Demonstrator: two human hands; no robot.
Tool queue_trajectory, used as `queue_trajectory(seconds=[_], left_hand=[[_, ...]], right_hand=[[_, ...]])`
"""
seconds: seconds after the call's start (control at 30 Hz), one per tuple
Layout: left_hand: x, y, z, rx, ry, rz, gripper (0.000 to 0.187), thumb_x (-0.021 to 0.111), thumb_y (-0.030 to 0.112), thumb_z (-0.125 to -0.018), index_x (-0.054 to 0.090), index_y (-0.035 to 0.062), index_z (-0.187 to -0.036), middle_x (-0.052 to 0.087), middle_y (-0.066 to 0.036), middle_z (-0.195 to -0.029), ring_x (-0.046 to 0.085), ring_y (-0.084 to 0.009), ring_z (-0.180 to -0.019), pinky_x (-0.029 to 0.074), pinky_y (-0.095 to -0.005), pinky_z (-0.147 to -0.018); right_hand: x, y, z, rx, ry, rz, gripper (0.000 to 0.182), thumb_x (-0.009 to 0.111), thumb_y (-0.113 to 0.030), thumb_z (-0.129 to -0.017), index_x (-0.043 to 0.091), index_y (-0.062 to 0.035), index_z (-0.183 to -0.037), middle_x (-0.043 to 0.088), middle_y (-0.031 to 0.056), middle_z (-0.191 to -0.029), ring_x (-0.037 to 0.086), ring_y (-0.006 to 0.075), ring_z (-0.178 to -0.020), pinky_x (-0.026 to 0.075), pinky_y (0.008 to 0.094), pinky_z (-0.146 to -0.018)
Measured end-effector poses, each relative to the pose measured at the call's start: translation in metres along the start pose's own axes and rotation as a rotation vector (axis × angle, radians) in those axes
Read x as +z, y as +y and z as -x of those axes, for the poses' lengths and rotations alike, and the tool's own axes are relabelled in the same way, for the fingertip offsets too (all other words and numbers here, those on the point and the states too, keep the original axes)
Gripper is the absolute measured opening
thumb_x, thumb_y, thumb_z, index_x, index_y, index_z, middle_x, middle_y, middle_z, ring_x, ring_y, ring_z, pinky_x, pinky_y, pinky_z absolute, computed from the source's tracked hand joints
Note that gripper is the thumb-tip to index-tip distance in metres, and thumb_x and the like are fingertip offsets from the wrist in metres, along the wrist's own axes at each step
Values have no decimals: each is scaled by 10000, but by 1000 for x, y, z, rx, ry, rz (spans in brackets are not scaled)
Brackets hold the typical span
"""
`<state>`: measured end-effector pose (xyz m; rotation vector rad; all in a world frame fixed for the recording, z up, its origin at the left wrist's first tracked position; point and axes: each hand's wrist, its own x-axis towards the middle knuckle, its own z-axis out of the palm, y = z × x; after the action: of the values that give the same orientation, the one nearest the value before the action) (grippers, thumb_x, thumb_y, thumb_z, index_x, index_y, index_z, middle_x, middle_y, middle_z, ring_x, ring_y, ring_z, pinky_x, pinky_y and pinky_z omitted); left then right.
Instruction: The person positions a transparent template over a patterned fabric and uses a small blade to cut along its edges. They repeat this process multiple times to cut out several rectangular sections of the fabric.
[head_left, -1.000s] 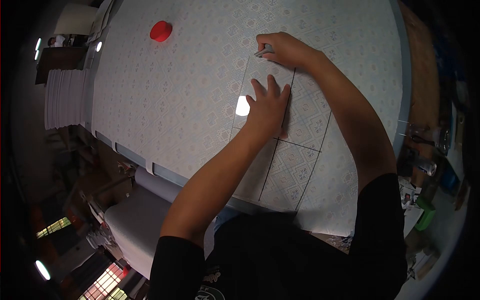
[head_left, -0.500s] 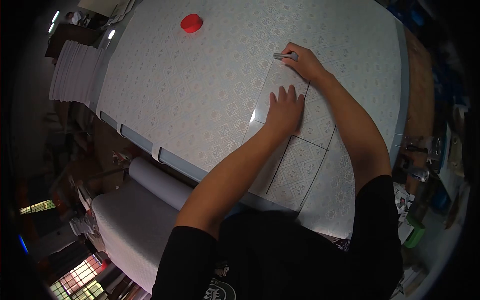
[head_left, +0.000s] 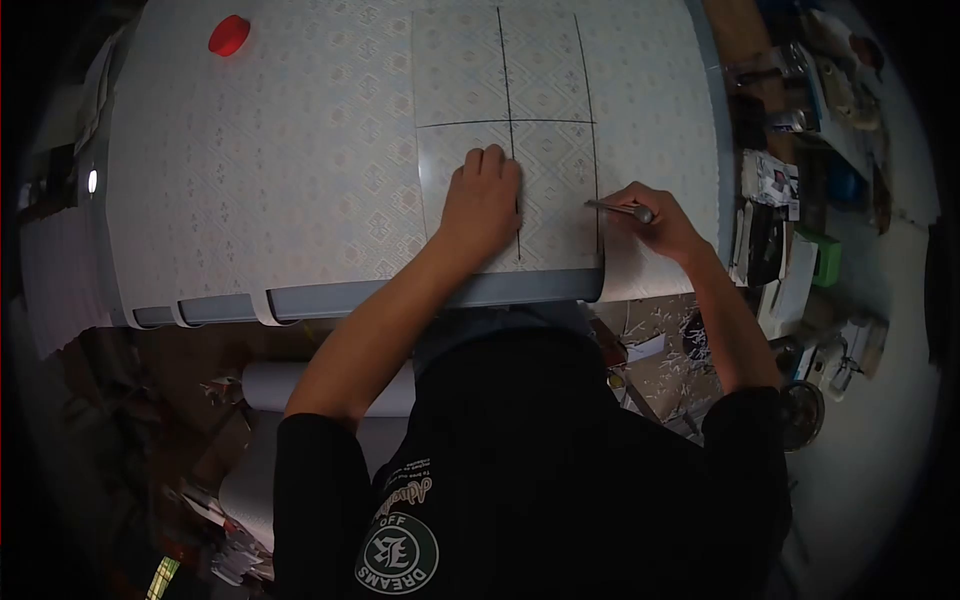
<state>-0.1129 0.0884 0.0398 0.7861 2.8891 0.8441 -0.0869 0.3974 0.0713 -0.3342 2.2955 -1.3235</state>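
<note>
Patterned pale sheet material covers the table. On it lies a clear template marked with black lines. My left hand presses on the template with its fingers laid down, left of the middle black line, and holds nothing. My right hand grips a slim grey metal utility knife, its tip pointing left at the template's right-hand black line. Below the tip, the sheet is parted along that line near the table's front edge, and the strip to the right hangs a little lower.
A red round lid-like object sits at the far left. White clips hold the sheet at the grey front edge. Rolls of material lie below on the left. A green box and clutter stand at the right.
My right hand has brought the knife from the template's far end towards me and to the right. My left hand has moved nearer the front edge. The view has turned.
</note>
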Motion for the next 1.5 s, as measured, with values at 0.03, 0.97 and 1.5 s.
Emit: queue_trajectory(seconds=[0.03,0.97,1.5], left_hand=[[2,0,3,-16,-43,-38,561,820,140,-646,591,-10,-1136,531,-207,-1277,510,-376,-1190,498,-493,-940],[0,12,14,-394,-378,-373,1123,947,413,-612,369,356,-1574,221,-251,-1669,322,-697,-1342,401,-649,-1115],[-4,14,13,-398,-323,-395,975,957,401,-630,472,251,-1462,310,-168,-1631,385,-592,-1370,484,-686,-1021]], right_hand=[[6,0,16,13,1,15,147,702,-40,-972,705,-68,-1117,730,31,-1003,662,137,-929,518,287,-821],[7,5,40,-285,-278,591,118,674,-123,-930,595,-48,-974,680,170,-853,665,391,-818,509,472,-714],[112,-15,-20,-575,-141,533,157,712,-125,-895,615,-74,-1007,678,135,-853,664,379,-827,518,483,-706]])
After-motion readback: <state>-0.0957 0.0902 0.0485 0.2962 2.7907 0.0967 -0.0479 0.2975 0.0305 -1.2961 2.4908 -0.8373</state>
